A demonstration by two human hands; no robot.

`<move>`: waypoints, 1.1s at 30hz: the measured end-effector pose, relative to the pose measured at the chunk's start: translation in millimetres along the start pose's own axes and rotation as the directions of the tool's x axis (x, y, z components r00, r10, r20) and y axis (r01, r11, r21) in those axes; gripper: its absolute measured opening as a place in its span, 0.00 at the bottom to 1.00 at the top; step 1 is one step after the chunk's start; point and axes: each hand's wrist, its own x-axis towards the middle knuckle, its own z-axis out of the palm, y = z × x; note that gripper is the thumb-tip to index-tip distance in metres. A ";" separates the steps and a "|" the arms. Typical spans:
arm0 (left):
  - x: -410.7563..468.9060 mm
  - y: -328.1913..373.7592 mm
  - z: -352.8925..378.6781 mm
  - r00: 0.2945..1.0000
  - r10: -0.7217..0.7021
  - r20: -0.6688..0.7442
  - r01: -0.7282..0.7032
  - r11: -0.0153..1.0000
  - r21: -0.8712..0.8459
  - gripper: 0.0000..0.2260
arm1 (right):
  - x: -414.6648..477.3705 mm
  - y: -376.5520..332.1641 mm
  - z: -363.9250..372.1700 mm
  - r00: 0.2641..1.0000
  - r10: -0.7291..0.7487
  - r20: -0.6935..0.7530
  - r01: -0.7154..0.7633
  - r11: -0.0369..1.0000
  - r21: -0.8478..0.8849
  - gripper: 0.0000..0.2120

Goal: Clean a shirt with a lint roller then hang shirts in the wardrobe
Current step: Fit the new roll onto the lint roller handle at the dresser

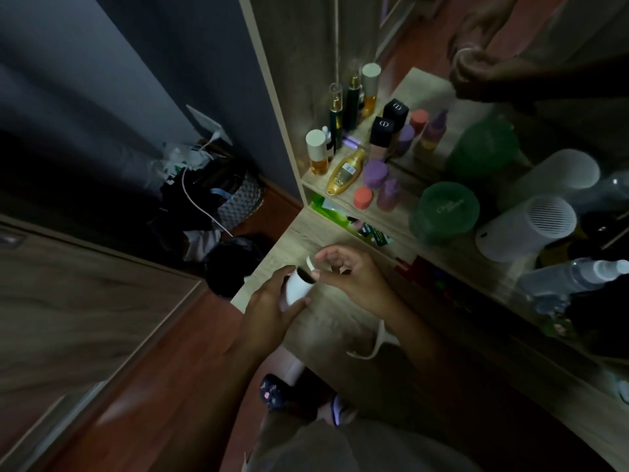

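**Two hands work a lint roller over a dim desk**

Above the desk's (pixel 306 240) left edge, the left hand (pixel 272 308) wraps around a white roller (pixel 296 286), tilted with its dark end up. The right hand (pixel 354 277) pinches a small white flap (pixel 309 263) at that end between thumb and forefinger.

Along the far edge, a shelf (pixel 347 202) carries bottles (pixel 318 153) of amber liquid, purple and coral-capped jars (pixel 374 173), and a closed green tub (pixel 446 209). The cubby below holds green packets (pixel 328 209). A dark bin (pixel 231 264) stands on the floor by the left corner; what it holds cannot be made out.
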 end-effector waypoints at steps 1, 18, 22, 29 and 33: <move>-0.8 1.9 -0.5 1.000 0.006 0.009 -0.006 1.000 -0.001 0.27 | -1.4 -5.1 -0.7 1.000 -0.008 0.013 0.008 1.000 -0.005 0.10; -10.2 19.2 -5.2 0.996 0.080 -0.032 -0.079 0.997 0.014 0.30 | -13.6 -20.3 -10.1 0.986 -0.097 0.139 0.122 0.974 -0.188 0.10; -9.3 23.1 -6.3 0.997 0.082 -0.014 -0.082 0.997 -0.011 0.30 | -12.8 -18.3 -11.8 0.986 -0.095 0.136 0.119 0.976 -0.180 0.10; -11.3 21.6 -0.5 0.992 0.127 -0.011 -0.127 0.992 0.019 0.25 | -12.5 -11.5 -19.8 0.980 -0.044 0.194 0.072 0.987 -0.141 0.10; -4.8 20.5 1.8 0.998 0.023 -0.053 -0.028 0.995 -0.094 0.20 | -8.1 17.2 -26.4 0.999 0.026 0.028 -0.022 0.988 -0.156 0.06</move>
